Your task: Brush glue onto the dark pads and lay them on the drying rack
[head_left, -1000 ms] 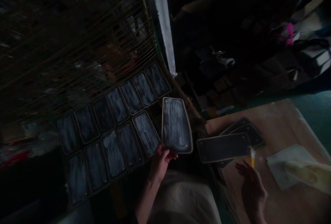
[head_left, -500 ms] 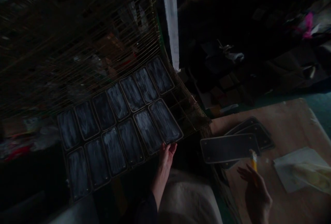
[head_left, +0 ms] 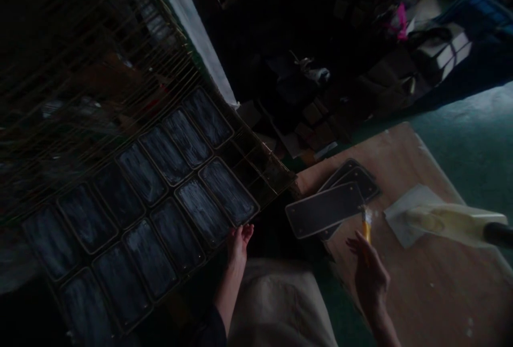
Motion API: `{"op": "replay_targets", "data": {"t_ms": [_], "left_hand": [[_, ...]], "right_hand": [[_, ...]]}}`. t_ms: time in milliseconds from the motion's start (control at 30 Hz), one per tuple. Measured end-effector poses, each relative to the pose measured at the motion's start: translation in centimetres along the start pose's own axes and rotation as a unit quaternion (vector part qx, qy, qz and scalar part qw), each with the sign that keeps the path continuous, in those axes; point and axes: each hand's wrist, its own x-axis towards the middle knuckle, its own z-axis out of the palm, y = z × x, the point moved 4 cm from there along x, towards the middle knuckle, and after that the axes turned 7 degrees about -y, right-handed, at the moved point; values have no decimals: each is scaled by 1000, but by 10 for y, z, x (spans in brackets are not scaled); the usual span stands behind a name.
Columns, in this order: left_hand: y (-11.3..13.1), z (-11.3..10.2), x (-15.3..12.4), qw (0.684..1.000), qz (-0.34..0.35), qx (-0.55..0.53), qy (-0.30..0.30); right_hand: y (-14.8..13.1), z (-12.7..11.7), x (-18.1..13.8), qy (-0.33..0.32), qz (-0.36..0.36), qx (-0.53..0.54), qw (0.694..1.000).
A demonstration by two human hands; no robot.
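My left hand (head_left: 239, 240) is at the front edge of a wire rack, just below the dark rectangular panels. Its fingers are loosely bent and apart, with nothing visible in them; whether they touch the edge is too dark to tell. Nearest it are a white-streaked panel (head_left: 228, 186) with rounded corners and the panel beside it (head_left: 202, 210). Over the board on the right, my right hand (head_left: 371, 275) holds a paintbrush (head_left: 366, 224) upright by its yellow handle, other fingers spread. The brush's pale bristles are close to the end of an unstreaked dark panel (head_left: 324, 209), lying on several others.
Several streaked panels lie in two rows on the wire rack (head_left: 276, 176). White paper (head_left: 412, 216) and a translucent yellowish bottle (head_left: 449, 222) with a black end are on the wooden board (head_left: 425, 288). A pale post (head_left: 196, 31) stands behind the rack; boxes (head_left: 449, 50) lie farther back.
The view has swung right, so the rack and board appear farther left and more of the bottle shows. Both hands keep nearly the same places by the rack and the board; the brush stays held.
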Motion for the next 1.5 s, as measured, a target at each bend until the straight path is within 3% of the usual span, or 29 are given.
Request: {"op": "replay_targets", "data": {"t_ms": [167, 300, 433, 600, 800, 1000, 1167, 1333, 1500], "left_hand": [[-19, 9, -24, 995, -60, 78, 6], [-54, 43, -47, 960, -110, 233, -113], [-83, 90, -52, 922, -88, 336, -173], [-99, 125, -35, 897, -5, 417, -145], [-113, 136, -31, 895, -23, 411, -173], [-133, 147, -46, 893, -93, 390, -203], [-139, 147, -47, 884, -94, 406, -210], [-132, 154, -49, 880, -51, 432, -193], [-126, 159, -48, 881, 0, 441, -172]], "right_hand": [[-1, -17, -2, 61, 3, 5, 998], [12, -48, -4, 153, 59, 56, 985], [46, -102, -1, 235, 114, 83, 962], [86, -176, 10, 300, 125, 53, 944], [126, -211, 61, 249, 115, 19, 961], [164, -213, 100, 195, 136, -29, 971], [189, -209, 108, 165, 144, -34, 975], [184, -215, 104, 150, 138, -53, 978], [160, -215, 87, 77, 92, -264, 957]]}}
